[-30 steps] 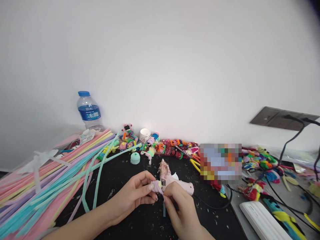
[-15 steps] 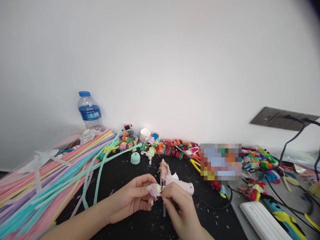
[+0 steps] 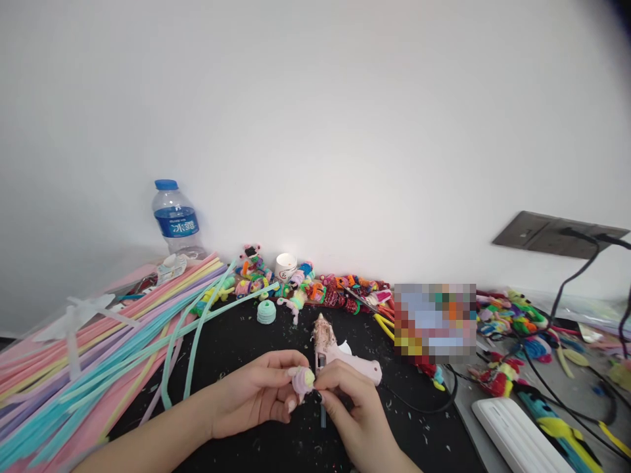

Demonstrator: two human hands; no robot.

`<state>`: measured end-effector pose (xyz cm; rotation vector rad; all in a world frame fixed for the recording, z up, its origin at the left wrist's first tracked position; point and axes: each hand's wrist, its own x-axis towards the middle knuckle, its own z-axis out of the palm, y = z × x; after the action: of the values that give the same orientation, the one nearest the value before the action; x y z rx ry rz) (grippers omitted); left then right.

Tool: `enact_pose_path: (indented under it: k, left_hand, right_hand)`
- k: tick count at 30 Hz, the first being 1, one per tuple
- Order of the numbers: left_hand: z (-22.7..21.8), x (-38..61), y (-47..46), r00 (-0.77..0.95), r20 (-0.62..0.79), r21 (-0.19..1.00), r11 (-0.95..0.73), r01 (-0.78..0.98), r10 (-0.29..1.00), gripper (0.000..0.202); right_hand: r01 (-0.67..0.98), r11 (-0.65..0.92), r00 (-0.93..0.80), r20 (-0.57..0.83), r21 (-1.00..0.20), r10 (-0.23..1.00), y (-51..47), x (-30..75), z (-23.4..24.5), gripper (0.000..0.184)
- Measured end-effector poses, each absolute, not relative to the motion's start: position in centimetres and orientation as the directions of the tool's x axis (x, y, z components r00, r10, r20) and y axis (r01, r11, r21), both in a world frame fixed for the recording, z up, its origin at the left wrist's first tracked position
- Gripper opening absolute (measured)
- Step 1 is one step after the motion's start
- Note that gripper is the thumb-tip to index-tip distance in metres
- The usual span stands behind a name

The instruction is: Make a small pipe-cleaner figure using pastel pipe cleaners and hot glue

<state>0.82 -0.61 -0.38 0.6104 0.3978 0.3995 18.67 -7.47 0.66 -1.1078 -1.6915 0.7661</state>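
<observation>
You have just turned the lilac coil so its yellow end faces up, and it sits slightly lower and further left than a second ago. The loose lilac strand that stretched toward your right hand now barely shows, which suggests the wrap is nearly taken up. Your left hand pinches the coil between thumb and fingers; your right thumb and forefinger pinch its edge, the exact spot hidden. It is held above the desk, beside the glue gun.
</observation>
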Motion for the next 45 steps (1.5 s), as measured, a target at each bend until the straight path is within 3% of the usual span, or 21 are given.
enact_pose_path:
  k: [3,12,18,26,45]
  left_hand:
    - [-0.1,0.9,-0.7,0.837,-0.253,0.646,0.729,-0.226,0.484,0.013]
    - [0.3,1.7,-1.1,0.678,-0.247,0.789,0.550,-0.274,0.692,0.016]
    - [0.0,1.6,-1.0,0.624,-0.218,0.820,0.487,-0.299,0.750,0.018]
    - [0.2,1.7,-1.1,0.602,-0.193,0.868,0.421,-0.264,0.775,0.014]
    - [0.2,1.9,-1.0,0.603,-0.230,0.901,0.402,-0.165,0.764,0.026]
  right_hand:
    - [0.317,0.368,-0.143,0.340,-0.874,0.930,-7.4,18.6,0.6,0.013]
    - [0.410,0.227,-0.035,0.233,-0.884,0.972,-6.7,18.8,0.4,0.017]
    - [0.433,0.241,-0.049,0.244,-0.869,0.968,-6.7,18.7,0.0,0.017]
    - [0.486,0.254,-0.062,0.257,-0.837,0.964,-6.8,18.7,0.0,0.018]
    - [0.512,0.316,-0.093,0.314,-0.799,0.945,-6.9,18.7,-0.1,0.018]
